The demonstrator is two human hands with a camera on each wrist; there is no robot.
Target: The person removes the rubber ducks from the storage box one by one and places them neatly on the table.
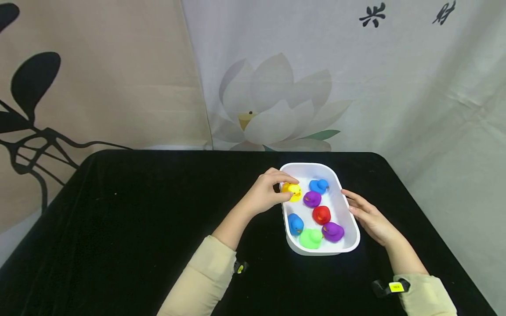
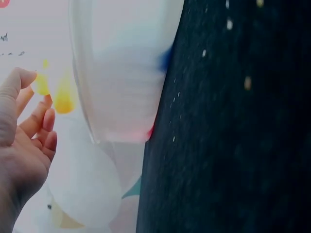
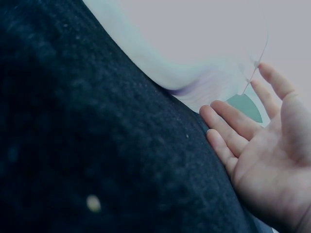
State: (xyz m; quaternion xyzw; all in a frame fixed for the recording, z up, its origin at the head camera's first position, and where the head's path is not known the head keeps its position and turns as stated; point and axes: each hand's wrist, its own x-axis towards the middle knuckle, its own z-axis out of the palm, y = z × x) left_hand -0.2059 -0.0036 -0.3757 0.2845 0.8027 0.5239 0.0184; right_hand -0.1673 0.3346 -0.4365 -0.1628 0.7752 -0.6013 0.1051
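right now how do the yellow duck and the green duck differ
Grip: the left hand pinches the yellow duck, while no hand touches the green duck.
Place: in the head view, the yellow duck is by the white tray's far left corner; the green duck is at its near end, beside a purple duck.
Colour: one is yellow, the other bright green.
Shared: both are toy ducks.
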